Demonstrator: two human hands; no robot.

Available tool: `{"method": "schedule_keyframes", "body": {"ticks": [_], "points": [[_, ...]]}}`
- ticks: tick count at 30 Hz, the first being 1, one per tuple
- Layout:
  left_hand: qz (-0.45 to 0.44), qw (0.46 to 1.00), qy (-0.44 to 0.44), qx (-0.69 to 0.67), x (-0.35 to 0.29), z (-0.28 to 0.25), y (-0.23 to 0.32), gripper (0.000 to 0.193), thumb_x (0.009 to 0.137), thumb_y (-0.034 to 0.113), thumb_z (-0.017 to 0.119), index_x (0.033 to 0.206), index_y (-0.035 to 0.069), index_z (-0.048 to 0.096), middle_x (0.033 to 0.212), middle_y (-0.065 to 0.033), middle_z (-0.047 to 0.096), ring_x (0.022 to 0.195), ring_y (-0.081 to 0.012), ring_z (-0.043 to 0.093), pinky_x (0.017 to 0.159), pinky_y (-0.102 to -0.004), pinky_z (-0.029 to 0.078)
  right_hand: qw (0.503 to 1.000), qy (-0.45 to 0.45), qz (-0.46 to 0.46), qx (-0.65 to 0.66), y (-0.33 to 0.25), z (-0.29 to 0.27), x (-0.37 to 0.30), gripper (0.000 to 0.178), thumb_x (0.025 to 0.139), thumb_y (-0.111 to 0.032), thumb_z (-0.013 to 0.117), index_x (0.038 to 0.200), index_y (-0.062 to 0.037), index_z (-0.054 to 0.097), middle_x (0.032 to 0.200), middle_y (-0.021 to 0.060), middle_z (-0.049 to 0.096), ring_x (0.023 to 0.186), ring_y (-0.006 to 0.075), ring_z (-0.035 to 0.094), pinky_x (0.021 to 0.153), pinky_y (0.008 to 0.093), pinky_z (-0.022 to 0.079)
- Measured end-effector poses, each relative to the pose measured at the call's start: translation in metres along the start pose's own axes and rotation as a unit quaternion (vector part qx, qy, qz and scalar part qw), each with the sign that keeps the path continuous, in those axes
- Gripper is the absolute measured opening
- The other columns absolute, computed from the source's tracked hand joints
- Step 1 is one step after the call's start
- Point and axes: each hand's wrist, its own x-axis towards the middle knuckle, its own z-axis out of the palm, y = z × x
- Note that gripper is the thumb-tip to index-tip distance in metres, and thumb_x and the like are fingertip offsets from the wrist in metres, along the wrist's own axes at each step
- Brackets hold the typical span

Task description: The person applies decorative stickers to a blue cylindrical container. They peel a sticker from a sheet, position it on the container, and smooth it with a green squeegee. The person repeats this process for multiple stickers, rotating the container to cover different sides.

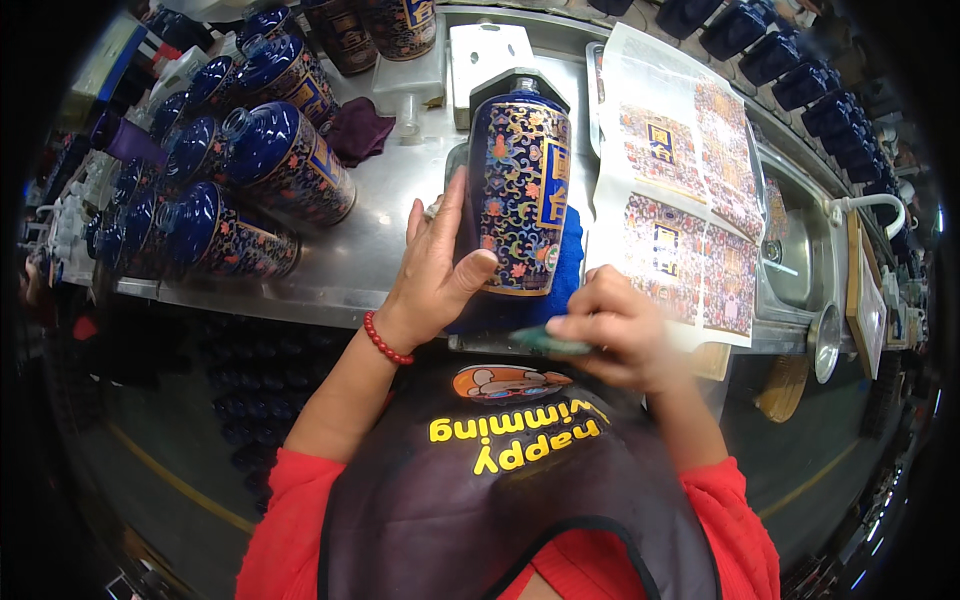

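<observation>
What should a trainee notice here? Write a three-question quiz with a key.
1. What circles the wrist of the left hand?
2. True or false: a large, colourfully printed paper sheet lies right of the dark-blue, floral, cylindrical bottle.
3. Which hand holds the slim, blurred green object: a) the left hand, b) the right hand, c) neither?

Key: 1. a round-beaded red bracelet; 2. true; 3. b.

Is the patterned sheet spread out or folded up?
Spread out: the sheet shows its printed panels, right of the bottle by the left hand.
</observation>
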Motion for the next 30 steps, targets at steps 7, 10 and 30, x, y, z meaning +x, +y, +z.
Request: {"method": "schedule_keyframes", "body": {"ticks": [7,10,30], "points": [[-0.012,0.999,-0.031,0.005,-0.004,-0.002,-0.006,0.121,0.089,0.081,0.048,0.16,-0.008,0.009,0.159,-0.0323,0.033,0.151,-0.0433,0.029,0.123,-0.0578,0.002,0.988,0.12,0.092,0.001,0.013,0.001,-0.01,0.036,0.073,0.001,0.086,0.105,-0.005,0.071,0.087,0.0068,0.06,0.075,0.02,0.059,0.063,0.0313,0.047],[-0.004,0.999,-0.041,-0.023,-0.004,-0.002,-0.014,0.12,0.089,0.079,0.051,0.16,-0.008,0.009,0.16,-0.0324,0.03,0.152,-0.0431,0.027,0.124,-0.0578,0.003,0.988,0.129,0.085,-0.027,0.014,0.005,-0.003,0.038,0.072,0.002,0.086,0.106,-0.0049,0.071,0.088,0.0071,0.06,0.075,0.0198,0.059,0.062,0.0309,0.047],[0.111,0.965,0.062,0.229,0.009,-0.002,0.057,0.106,0.092,0.07,0.053,0.159,-0.006,0.024,0.155,-0.0308,0.04,0.143,-0.0564,0.031,0.118,-0.0643,0.021,0.963,0.187,0.191,0.036,0.016,0.014,0.007,0.013,0.088,-0.007,0.075,0.098,-0.0004,0.068,0.085,0.0099,0.062,0.073,0.0204,0.059,0.065,0.0314,0.047]]}}
